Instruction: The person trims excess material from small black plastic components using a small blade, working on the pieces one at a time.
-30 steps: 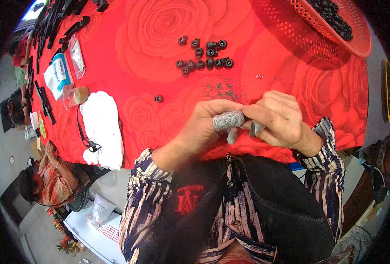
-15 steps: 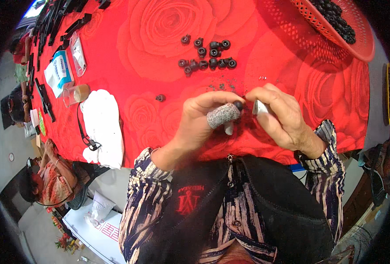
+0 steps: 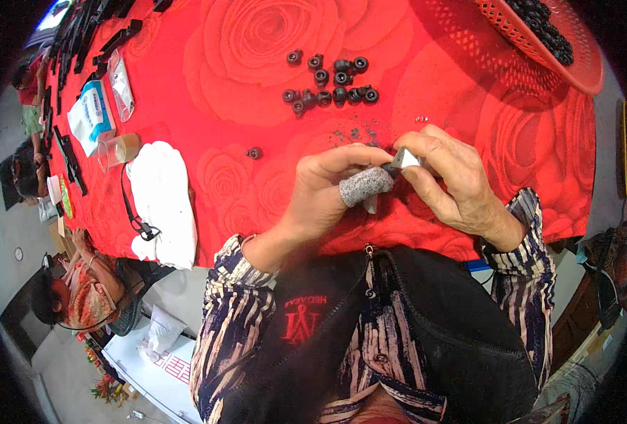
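Observation:
My left hand (image 3: 317, 187), with a grey knit sleeve (image 3: 363, 186) on one finger, pinches a small round black part (image 3: 391, 170). Fingers cover most of that part. In my right hand (image 3: 462, 180) a small flat silver blade (image 3: 406, 159) is gripped between thumb and fingers, its edge against the black part. Dark crumbs (image 3: 356, 133) lie on the cloth just beyond my hands. Farther off sits a loose group of several black knob-like parts (image 3: 340, 95) with round holes. A single black part (image 3: 255, 152) lies left of my left hand.
A red cloth (image 3: 236, 78) covers the table. At the far right stands a red plastic basket (image 3: 582, 74) of black parts. Leftward are a white cloth (image 3: 161, 205), a cup (image 3: 119, 150), a blue-white packet (image 3: 93, 116) and black strips (image 3: 69, 159). Other people sit along the left side.
My right hand has moved left and slightly up, bringing the blade from beside the black part to touch it. My left hand has shifted slightly right, still pinching the part.

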Demonstrator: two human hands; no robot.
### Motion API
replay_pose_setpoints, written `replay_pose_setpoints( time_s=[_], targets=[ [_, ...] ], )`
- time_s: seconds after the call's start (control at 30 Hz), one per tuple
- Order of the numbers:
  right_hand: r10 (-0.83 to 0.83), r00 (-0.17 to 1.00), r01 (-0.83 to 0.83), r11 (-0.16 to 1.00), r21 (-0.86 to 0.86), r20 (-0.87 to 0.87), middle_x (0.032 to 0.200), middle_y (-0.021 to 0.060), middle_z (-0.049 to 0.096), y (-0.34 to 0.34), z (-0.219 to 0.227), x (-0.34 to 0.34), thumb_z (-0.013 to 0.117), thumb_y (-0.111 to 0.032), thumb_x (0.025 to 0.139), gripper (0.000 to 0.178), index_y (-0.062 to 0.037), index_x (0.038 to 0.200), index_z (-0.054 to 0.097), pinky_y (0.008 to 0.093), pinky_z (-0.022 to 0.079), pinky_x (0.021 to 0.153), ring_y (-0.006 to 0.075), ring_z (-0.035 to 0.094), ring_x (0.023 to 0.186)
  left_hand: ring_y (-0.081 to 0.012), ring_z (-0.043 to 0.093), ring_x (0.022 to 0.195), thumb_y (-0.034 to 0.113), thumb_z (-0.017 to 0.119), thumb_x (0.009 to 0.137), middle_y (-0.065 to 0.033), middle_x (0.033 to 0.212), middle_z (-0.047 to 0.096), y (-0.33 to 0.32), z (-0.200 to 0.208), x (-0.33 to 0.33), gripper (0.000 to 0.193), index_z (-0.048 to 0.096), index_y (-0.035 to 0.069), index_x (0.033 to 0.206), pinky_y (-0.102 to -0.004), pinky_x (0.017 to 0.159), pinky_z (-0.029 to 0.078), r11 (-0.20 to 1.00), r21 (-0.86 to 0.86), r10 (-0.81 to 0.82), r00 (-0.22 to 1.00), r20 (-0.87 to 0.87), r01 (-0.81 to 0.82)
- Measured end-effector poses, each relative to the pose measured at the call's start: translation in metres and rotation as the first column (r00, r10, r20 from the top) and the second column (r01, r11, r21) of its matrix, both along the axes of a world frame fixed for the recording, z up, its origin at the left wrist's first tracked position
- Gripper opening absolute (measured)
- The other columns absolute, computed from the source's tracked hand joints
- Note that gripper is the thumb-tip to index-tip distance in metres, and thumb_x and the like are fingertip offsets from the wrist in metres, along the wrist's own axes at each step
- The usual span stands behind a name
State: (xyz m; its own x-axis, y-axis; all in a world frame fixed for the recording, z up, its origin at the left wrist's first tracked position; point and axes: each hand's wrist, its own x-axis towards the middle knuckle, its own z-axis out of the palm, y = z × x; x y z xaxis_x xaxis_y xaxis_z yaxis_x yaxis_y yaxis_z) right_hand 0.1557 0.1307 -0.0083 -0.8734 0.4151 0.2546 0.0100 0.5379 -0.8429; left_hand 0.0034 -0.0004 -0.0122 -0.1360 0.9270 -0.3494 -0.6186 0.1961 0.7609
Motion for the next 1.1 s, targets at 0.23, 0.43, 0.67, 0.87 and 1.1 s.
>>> replay_pose_setpoints(
  time_s=[0.23,0.43,0.67,0.87,1.1],
  targets=[
    [0.020,1.000,-0.020,1.000,-0.003,-0.018,0.076,0.0134,0.053,0.0010,-0.0007,0.0002,0.062,-0.003,0.077,0.024,0.0014,0.100,0.054,0.0359,0.043,0.056,0.0290,0.055,0.065,-0.0078,0.057,0.064,0.004,0.062,0.085,-0.0044,0.085,0.063,0.0003,0.0005,-0.0009,0.022,0.062,-0.002,0.106,-0.0206,0.055,0.046,1.000,0.011,-0.017,1.000,-0.023,0.017],
    [0.024,0.999,-0.024,0.999,0.027,-0.025,0.074,0.0131,0.052,0.0026,-0.0004,0.0004,0.062,-0.003,0.077,0.023,0.0013,0.098,0.055,0.0361,0.044,0.056,0.0285,0.055,0.064,-0.0086,0.057,0.063,0.005,0.062,0.085,-0.0056,0.086,0.064,0.0003,0.0013,-0.0015,0.020,0.063,-0.001,0.104,-0.0210,0.054,0.046,1.000,0.007,-0.027,0.998,-0.056,0.027],
    [0.080,0.996,-0.078,0.995,0.060,-0.036,0.075,0.0130,0.053,0.0026,-0.0036,0.0031,0.064,-0.002,0.076,0.025,0.0010,0.099,0.056,0.0360,0.044,0.056,0.0277,0.055,0.064,-0.0102,0.057,0.061,0.004,0.062,0.085,-0.0077,0.090,0.065,0.0020,-0.0033,-0.0028,0.020,0.064,-0.002,0.104,-0.0218,0.055,0.047,0.997,-0.071,0.018,0.999,0.038,-0.015],
    [-0.017,0.999,0.015,0.999,-0.041,-0.035,0.075,0.0137,0.052,0.0017,0.0005,0.0007,0.062,0.000,0.076,0.025,0.0017,0.100,0.055,0.0352,0.043,0.056,0.0283,0.054,0.064,-0.0101,0.057,0.064,0.002,0.063,0.084,-0.0069,0.089,0.064,0.0014,-0.0003,-0.0030,0.020,0.064,-0.002,0.103,-0.0217,0.055,0.047,1.000,0.006,0.011,1.000,0.012,-0.011],
    [-0.008,1.000,0.008,1.000,-0.005,-0.022,0.076,0.0145,0.053,0.0026,-0.0008,0.0006,0.062,-0.001,0.077,0.025,0.0020,0.101,0.055,0.0357,0.044,0.057,0.0302,0.055,0.065,-0.0091,0.057,0.066,0.002,0.063,0.084,-0.0062,0.089,0.063,0.0037,-0.0032,-0.0005,0.021,0.064,-0.002,0.104,-0.0211,0.055,0.048,0.998,0.057,0.023,0.999,-0.038,-0.021]
  ],
)
